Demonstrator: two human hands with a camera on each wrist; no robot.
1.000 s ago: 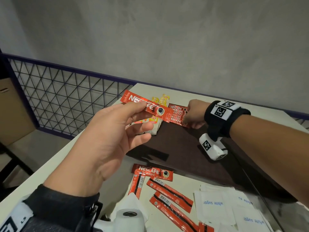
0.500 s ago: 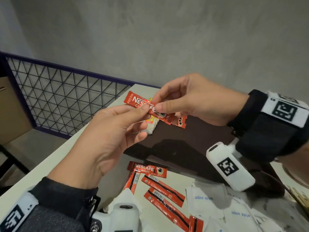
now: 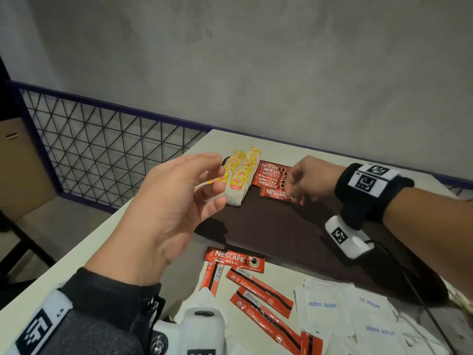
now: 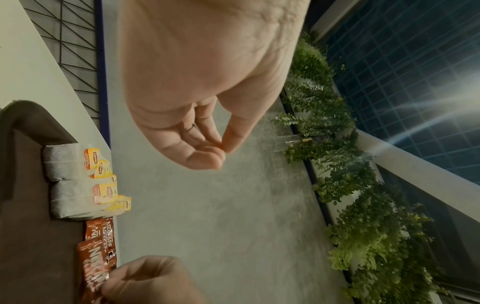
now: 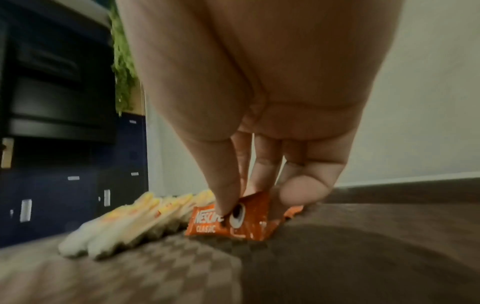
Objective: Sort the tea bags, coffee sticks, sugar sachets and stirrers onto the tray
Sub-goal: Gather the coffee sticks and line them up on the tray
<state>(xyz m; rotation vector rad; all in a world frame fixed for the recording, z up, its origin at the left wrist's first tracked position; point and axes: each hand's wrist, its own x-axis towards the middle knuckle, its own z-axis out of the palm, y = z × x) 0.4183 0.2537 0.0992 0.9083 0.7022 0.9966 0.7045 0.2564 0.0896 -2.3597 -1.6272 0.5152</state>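
Note:
A dark brown tray lies on the pale table. At its far end stand rows of yellow-tagged tea bags and a stack of red coffee sticks. My right hand pinches one red coffee stick by its right end, low on the tray at the front of that stack; the right wrist view shows thumb and fingers on the stick. My left hand hovers empty above the tray's left edge, fingers loosely curled, thumb near fingertips.
Several more red coffee sticks and white sugar sachets lie loose on the table near me. A black wire-mesh railing runs along the table's left side, a grey wall behind.
The coffee stick passed from my left hand to my right hand, which carried it down to the tray beside the stack. My left hand let go and stays raised, empty.

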